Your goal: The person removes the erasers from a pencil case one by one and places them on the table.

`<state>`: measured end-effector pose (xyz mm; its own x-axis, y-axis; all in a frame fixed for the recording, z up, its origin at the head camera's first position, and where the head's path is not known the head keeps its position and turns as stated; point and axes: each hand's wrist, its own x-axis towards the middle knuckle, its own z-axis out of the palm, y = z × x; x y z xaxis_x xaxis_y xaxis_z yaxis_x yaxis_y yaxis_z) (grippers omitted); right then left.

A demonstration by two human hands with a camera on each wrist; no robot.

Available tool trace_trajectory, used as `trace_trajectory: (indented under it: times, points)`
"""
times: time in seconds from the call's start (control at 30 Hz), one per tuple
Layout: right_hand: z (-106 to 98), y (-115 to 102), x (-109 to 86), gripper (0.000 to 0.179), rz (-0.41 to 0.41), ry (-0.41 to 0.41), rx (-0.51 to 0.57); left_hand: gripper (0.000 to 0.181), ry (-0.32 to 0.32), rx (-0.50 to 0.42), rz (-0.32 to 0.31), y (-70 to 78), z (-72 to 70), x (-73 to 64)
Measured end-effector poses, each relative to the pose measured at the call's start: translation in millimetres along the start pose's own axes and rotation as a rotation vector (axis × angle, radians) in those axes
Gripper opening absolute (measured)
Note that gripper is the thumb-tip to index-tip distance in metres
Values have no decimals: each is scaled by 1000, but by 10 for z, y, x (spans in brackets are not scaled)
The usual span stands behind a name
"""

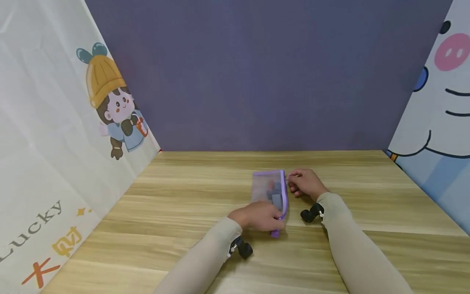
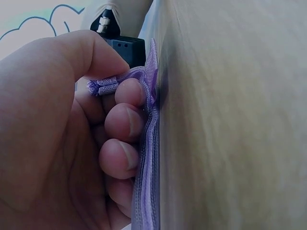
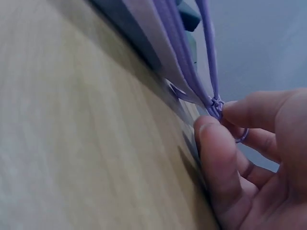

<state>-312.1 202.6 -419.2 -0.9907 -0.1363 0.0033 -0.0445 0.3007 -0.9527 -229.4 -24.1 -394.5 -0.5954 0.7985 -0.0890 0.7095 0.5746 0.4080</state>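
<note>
A purple-edged mesh zip pouch (image 1: 260,188) lies on the wooden table, with its zip (image 1: 284,192) along the right side. Through the mesh show dark blue-grey pieces (image 1: 276,199) and a small reddish one. My left hand (image 1: 258,216) is at the near end, where thumb and curled fingers pinch the purple fabric end (image 2: 108,86) of the zip band. At the far end, my right hand (image 1: 306,182) pinches a purple knotted cord (image 3: 217,106) with a small loop (image 3: 242,136). In the right wrist view, the pouch's edges stand apart near that cord, and dark blocks (image 3: 188,18) show between them.
The wood-grain table (image 1: 176,212) stretches out on both sides of the pouch. A dark blue-grey panel (image 1: 271,77) rises at its back edge. Printed sheets with cartoon figures flank the left (image 1: 44,134) and right (image 1: 437,122). Each wrist wears a small black camera.
</note>
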Motion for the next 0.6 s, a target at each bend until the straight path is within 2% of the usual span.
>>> trace_trajectory:
  times: [0.27, 0.6]
  points:
    - [56, -13, -2, 26, 3, 37, -20, 36, -5, -3, -14, -15, -2, -3]
    - [65, -17, 18, 27, 12, 85, -6, 37, -8, 44, -9, -3, -13, 35]
